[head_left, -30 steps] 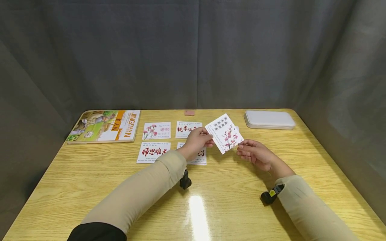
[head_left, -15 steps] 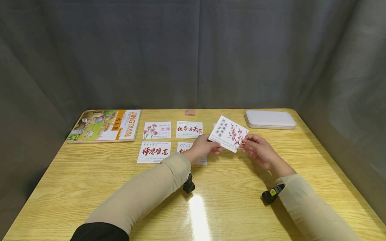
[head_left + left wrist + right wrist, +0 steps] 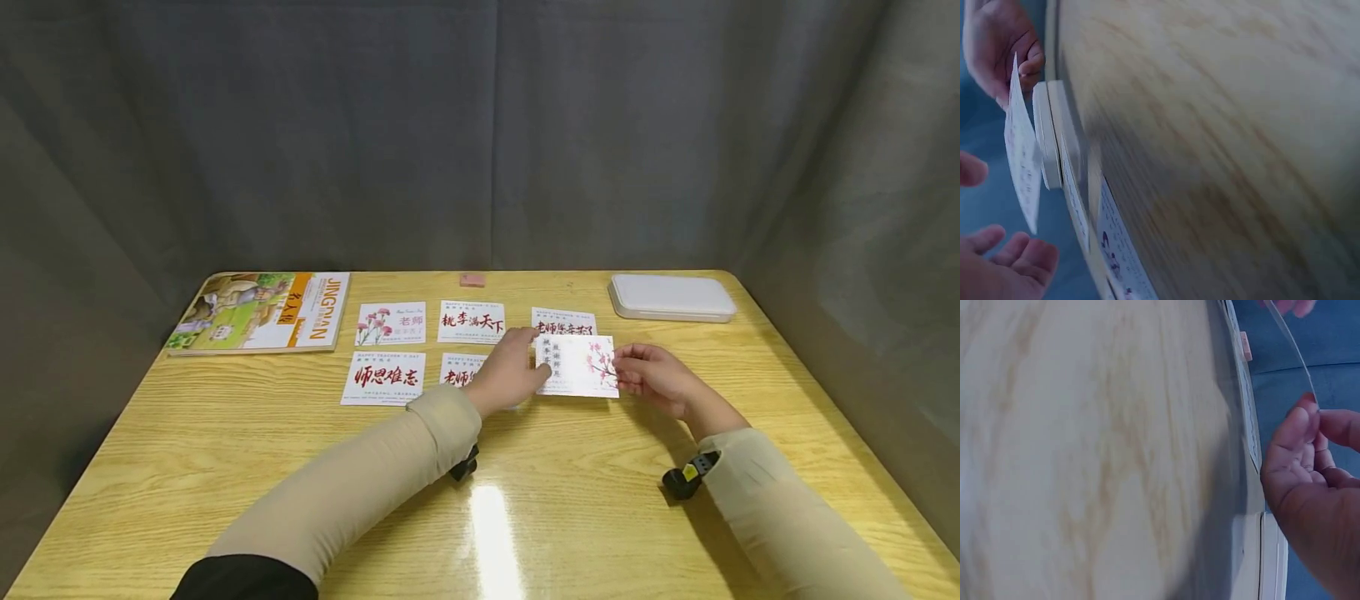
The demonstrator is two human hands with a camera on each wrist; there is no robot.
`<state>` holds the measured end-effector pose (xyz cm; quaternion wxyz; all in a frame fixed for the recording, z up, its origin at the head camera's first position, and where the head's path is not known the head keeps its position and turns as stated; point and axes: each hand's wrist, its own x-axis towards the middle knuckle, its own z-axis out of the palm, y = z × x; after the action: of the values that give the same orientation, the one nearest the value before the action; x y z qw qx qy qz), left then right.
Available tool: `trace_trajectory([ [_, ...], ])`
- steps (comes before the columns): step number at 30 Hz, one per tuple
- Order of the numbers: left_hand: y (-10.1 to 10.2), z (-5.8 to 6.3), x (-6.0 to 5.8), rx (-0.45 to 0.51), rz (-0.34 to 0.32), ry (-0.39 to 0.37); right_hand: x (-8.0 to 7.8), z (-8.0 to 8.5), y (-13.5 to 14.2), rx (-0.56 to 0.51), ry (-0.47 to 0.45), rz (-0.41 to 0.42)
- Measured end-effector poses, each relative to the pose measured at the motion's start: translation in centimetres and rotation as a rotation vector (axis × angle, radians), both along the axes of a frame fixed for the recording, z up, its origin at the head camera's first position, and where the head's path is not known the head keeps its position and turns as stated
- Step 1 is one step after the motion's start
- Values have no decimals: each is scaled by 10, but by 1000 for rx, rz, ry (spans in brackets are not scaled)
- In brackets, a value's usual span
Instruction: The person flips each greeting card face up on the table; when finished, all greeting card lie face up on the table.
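Observation:
A white card with pink blossoms and dark lettering (image 3: 573, 367) is held above the table, tilted toward the head camera. My right hand (image 3: 656, 375) pinches its right edge between thumb and fingers, as the right wrist view also shows at the card's thin edge (image 3: 1297, 353). My left hand (image 3: 510, 371) is at its left side, thumb and fingers spread; in the left wrist view these fingers (image 3: 1032, 259) stand apart from the card (image 3: 1022, 156). Behind the held card lies a card with red lettering (image 3: 564, 320), its lower part hidden. Another red-lettered card (image 3: 457, 371) is partly covered by my left hand.
On the wooden table (image 3: 360, 517) lie a carnation card (image 3: 390, 323) and two red-lettered cards, one at the back (image 3: 471, 322) and one in front (image 3: 383, 379). A book (image 3: 258, 312) is at left, a white case (image 3: 671, 297) at back right, a small pink block (image 3: 472, 281) at the back edge.
The blossom card has turned from slanted to nearly level and come slightly lower, uncovering the red-lettered card behind it. My left hand has moved right and let go of the card.

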<state>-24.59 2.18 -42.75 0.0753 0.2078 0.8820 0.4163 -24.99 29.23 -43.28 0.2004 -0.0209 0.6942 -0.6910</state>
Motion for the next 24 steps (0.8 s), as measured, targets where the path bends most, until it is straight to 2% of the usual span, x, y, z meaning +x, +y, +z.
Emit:
trace_trajectory([
  [3, 5, -1, 4, -167, -103, 135, -2, -3, 1, 61, -19, 22],
  [5, 8, -1, 7, -268, -177, 197, -3, -4, 1, 107, -24, 33],
  [8, 13, -5, 10, -408, -281, 256, -5, -4, 1, 176, -28, 39],
  [11, 17, -8, 11, -512, -353, 284, -8, -4, 1, 242, -18, 55],
  [15, 20, -12, 11, -622, -403, 279, -10, -4, -1, 333, 0, 87],
  [18, 22, -12, 13, -675, -416, 255, -12, -4, -4, 420, 15, 110],
  [21, 23, -10, 14, -703, -417, 248, -13, 0, -5, 579, 92, 151],
  [24, 25, -8, 14, -722, -416, 248, -14, 8, -7, 772, 212, 188],
])
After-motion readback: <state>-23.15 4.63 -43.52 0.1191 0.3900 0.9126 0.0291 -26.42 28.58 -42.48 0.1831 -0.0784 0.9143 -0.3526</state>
